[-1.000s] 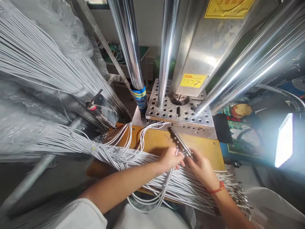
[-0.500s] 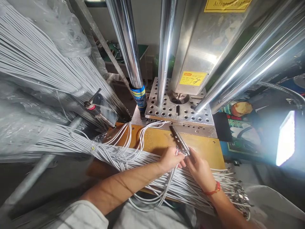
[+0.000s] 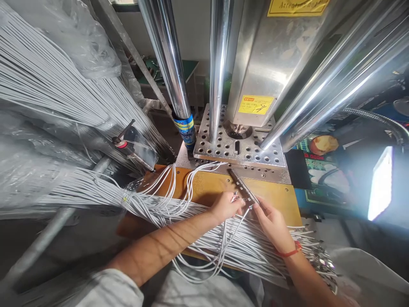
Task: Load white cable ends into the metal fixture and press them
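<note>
My left hand [image 3: 226, 208] is closed on a few white cables, and their small metal ends [image 3: 234, 196] poke up between its fingers. These cables hang down in a loop [image 3: 220, 260] toward my lap. A dark slotted metal bar [image 3: 239, 182] lies slanted in front of my hands. Its near end is pinched by my right hand [image 3: 271, 221], which wears a red bracelet. One white cable [image 3: 238, 226] runs up to the bar's near end, close to my right fingertips. Whether its tip is seated in a slot is too small to tell.
A thick bundle of white cables [image 3: 204, 213] crosses the tan board [image 3: 275, 196] below my hands. Behind stands a press with a perforated steel plate [image 3: 204, 147] and chrome columns [image 3: 220, 64]. A bright lamp [image 3: 381, 183] shines at right. Plastic-wrapped cables [image 3: 57, 76] hang at left.
My left hand has drawn slightly left, away from the bar's near end. A single cable now reaches that end separately from those in my left hand. The bar shows more of its slotted face.
</note>
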Tool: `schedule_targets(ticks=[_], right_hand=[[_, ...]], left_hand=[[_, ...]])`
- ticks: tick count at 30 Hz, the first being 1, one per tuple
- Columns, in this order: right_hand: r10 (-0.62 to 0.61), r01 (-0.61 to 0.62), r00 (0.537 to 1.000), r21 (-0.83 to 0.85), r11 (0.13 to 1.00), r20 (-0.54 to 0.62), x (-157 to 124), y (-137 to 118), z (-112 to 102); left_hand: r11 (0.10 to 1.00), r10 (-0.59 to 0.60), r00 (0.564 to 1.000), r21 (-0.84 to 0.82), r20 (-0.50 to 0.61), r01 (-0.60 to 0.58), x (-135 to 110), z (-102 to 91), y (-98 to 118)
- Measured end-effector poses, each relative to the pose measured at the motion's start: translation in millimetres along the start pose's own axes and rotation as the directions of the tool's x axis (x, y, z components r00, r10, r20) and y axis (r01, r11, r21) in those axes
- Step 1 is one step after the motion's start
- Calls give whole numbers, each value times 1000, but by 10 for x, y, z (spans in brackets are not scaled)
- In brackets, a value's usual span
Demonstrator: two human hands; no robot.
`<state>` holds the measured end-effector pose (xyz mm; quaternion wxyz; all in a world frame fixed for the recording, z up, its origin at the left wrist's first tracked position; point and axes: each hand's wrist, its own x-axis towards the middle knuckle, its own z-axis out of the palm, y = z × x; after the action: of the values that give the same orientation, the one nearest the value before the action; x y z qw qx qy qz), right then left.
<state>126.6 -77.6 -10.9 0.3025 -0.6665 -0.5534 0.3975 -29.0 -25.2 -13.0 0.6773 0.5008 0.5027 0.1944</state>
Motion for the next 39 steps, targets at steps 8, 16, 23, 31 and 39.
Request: schedule_targets(ticks=[8,16,23,31,39], right_hand=[[-3,0,1000,-109,994,-28,-27,2,13],[-36,31,999,-142,989,-35,-49,-31,30],[-150,119,987,-335,935,-66,-55,-18,48],[-38,27,999,-253,967,-38,-27,-2,-5],[-19,12,999,-227,974,-31,-12,1,1]], left_hand=[[996,-3,1000,88,-9,3,75,68,-71],[995,-9,999,102,-46,14,23,94,-17],[984,73,997,163,12,-74,15,106,-38],[989,27,992,-141,-122,-44,8,-228,164],[901,-18,999,-433,42,34,-24,-175,140]])
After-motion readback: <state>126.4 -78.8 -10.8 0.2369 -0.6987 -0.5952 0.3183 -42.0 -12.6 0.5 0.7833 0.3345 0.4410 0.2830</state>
